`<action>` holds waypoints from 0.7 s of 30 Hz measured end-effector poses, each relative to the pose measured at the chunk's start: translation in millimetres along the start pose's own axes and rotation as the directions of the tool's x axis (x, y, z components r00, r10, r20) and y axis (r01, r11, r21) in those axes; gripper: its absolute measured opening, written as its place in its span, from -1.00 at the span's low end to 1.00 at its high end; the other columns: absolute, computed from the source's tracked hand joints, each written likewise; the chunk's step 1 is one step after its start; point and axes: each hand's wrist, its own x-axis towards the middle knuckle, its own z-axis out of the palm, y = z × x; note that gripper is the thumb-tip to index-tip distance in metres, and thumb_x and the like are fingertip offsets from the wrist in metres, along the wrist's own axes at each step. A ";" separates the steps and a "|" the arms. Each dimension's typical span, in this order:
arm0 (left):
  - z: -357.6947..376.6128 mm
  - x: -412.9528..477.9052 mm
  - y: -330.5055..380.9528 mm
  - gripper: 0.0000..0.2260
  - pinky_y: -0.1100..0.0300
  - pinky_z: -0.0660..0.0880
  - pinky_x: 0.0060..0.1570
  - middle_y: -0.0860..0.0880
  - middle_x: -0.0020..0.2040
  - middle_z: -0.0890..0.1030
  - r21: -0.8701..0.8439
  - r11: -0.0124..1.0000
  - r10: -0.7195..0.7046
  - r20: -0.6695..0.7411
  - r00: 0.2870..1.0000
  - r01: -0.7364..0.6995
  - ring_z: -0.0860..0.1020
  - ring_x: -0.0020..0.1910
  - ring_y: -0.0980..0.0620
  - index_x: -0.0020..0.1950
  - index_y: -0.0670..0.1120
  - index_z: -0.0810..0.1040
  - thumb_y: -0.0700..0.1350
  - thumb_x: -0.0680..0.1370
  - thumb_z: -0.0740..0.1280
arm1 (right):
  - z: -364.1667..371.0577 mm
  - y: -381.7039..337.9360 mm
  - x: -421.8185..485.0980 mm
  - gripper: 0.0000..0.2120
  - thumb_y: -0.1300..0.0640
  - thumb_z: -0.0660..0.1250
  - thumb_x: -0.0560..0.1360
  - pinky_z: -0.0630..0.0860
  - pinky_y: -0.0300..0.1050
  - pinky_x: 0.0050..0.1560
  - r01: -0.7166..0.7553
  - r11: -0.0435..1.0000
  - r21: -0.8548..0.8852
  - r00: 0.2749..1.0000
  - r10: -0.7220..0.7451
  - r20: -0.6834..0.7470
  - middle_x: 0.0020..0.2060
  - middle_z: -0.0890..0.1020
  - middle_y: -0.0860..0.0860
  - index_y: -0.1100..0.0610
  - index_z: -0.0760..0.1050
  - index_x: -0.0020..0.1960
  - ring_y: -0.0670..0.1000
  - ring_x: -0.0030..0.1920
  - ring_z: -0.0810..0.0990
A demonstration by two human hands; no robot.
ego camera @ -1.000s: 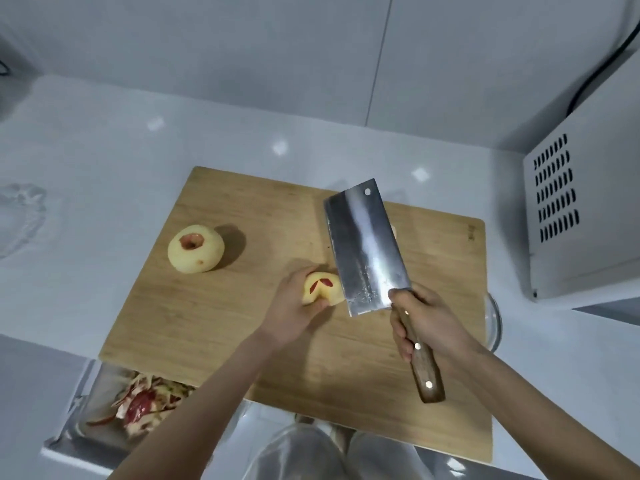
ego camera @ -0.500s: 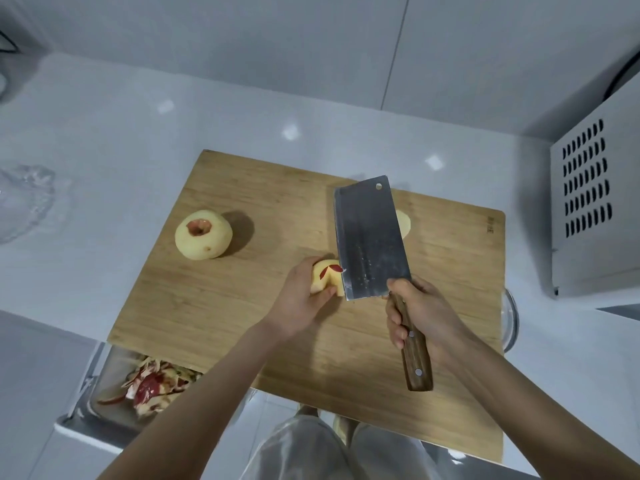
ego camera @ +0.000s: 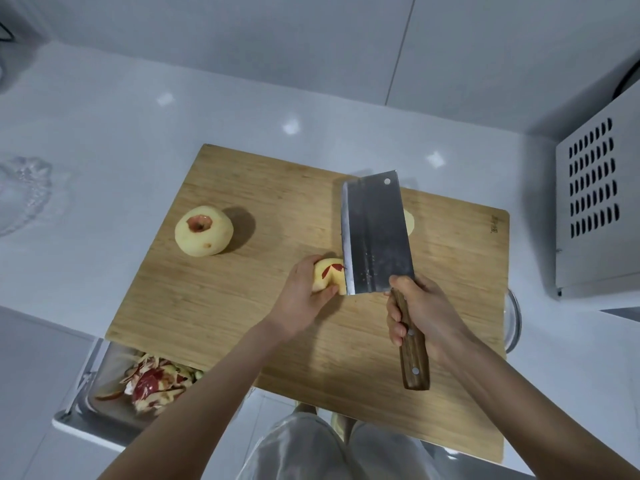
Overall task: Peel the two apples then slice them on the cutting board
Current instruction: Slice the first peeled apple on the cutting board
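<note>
A: Peeling status?

B: Done near enough, I judge. One whole apple (ego camera: 203,231) sits bare on the left part of the board (ego camera: 242,323), with red only in its stem hollow. The peels (ego camera: 152,382) are heaped in the tray (ego camera: 86,382) at the board's near-left corner.

A: Slicing?

B: Begun on one apple, by the look of it. The left hand (ego camera: 301,299) curls round a piece (ego camera: 330,275) at mid-board, fingers and thumb gripping it. A few red flecks of skin show on top. The right hand (ego camera: 419,313) is wrapped round the wooden handle of the cleaver (ego camera: 375,237). The blade's edge is touching or just beside the piece's right face. Cannot tell whether it has entered the flesh.

A: Left to do?

B: Cut the held piece into slices, then the whole apple, which shows no cuts.

A: Counts.

B: Whole apples: 1. Cut pieces seen: 2, the held one plus a pale far piece (ego camera: 409,221) peeking past the blade's right side. More may hide behind the blade. Cleavers: 1. Boards: 1. Trays: 1. The rim of a bowl (ego camera: 514,320) at the board's right edge: 1. Hands: 2, both occupied. All on the white bench (ego camera: 121,133).
</note>
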 end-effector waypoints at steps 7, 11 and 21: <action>0.4 1.8 -0.1 -0.53 0.27 0.33 0.20 0.11 0.15 0.41 0.003 1.000 -0.029 -0.001 1.000 0.029 0.40 0.19 0.13 0.37 -0.09 0.35 -0.13 0.51 0.41 | 3.2 0.8 -1.9 -0.89 0.20 0.16 0.57 0.31 -0.16 -0.54 0.021 1.000 -0.010 0.999 -0.021 -0.045 -0.58 0.38 0.07 0.20 0.31 -0.13 0.02 -0.63 0.30; 0.2 2.3 0.4 -0.54 0.31 0.29 0.19 0.09 0.16 0.42 0.001 1.000 -0.007 0.011 1.000 0.007 0.40 0.20 0.11 0.37 -0.10 0.35 -0.16 0.51 0.40 | 6.4 0.8 0.2 -0.88 0.19 0.16 0.57 0.32 -0.16 -0.54 0.015 1.000 -0.006 0.998 -0.016 -0.056 -0.58 0.38 0.06 0.20 0.31 -0.13 0.03 -0.63 0.30; -3.3 7.2 -4.3 -0.54 0.18 0.36 0.23 0.04 0.17 0.43 0.033 0.999 0.014 0.069 0.998 -0.016 0.42 0.19 0.04 0.37 -0.12 0.35 -0.18 0.51 0.40 | 6.3 2.7 10.9 -0.90 0.18 0.17 0.57 0.31 -0.16 -0.53 0.016 1.000 0.013 1.000 -0.016 0.006 -0.55 0.38 0.08 0.19 0.32 -0.10 0.02 -0.60 0.29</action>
